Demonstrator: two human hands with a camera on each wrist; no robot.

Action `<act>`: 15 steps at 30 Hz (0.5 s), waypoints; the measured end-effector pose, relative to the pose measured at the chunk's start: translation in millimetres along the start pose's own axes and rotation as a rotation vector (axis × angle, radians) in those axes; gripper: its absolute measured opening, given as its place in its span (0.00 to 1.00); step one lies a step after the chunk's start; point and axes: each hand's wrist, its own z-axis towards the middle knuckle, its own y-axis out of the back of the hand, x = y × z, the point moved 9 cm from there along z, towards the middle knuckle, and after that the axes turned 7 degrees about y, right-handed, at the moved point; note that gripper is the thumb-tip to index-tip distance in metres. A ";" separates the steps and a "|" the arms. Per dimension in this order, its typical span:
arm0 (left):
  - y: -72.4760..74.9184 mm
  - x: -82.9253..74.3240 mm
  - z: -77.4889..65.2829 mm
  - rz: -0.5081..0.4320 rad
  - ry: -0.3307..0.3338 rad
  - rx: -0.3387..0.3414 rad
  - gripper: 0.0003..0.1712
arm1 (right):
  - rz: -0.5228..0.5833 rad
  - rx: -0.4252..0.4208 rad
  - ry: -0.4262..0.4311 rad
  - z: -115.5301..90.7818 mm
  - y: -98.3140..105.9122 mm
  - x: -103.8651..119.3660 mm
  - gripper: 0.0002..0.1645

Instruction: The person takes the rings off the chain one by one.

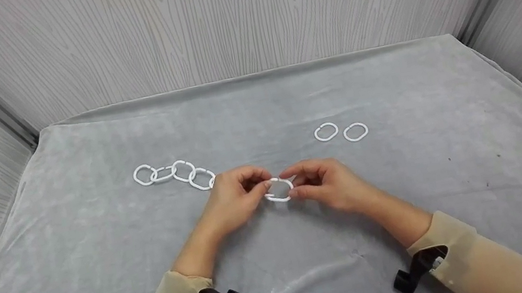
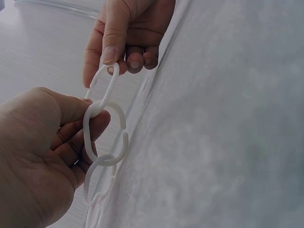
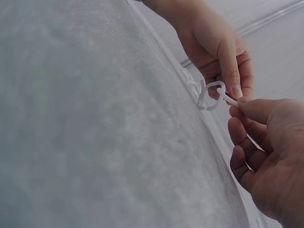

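Observation:
My left hand (image 1: 235, 198) and right hand (image 1: 333, 184) meet near the middle of the table in the head view. Between their thumbs and fingers is a white oval plastic ring (image 1: 281, 200). In the left wrist view the right hand (image 2: 137, 28) pinches this end ring (image 2: 115, 81), which passes through a second ring (image 2: 86, 130) pinched by the left hand (image 2: 33, 147). That second ring has a small gap in its side. More linked rings hang below it, and the chain (image 1: 183, 171) lies to the left on the cloth, partly hidden behind the left hand.
Two loose white rings, one (image 1: 325, 124) left of the other (image 1: 357, 140), lie beyond the right hand. A grey cloth (image 1: 255, 110) with a few creases covers the table. Wood-grain panels (image 1: 219, 21) stand behind and at both sides.

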 end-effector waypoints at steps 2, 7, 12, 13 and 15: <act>0.7 -0.3 -0.3 0.005 0.004 -0.001 0.04 | 0.006 -0.002 0.000 0.3 0.1 -0.5 0.20; 1.7 -1.1 -0.4 0.019 0.010 -0.006 0.04 | 0.015 -0.008 -0.007 0.7 0.3 -1.1 0.20; 1.7 -1.0 -0.1 0.017 0.006 -0.008 0.03 | 0.025 -0.008 0.000 0.6 0.5 -1.5 0.20; 1.6 -1.0 -0.1 0.014 0.005 -0.008 0.03 | 0.027 -0.009 0.002 0.5 0.7 -1.6 0.20; 1.1 -1.4 0.0 0.011 0.000 -0.007 0.03 | 0.030 -0.010 0.004 0.2 1.0 -1.6 0.20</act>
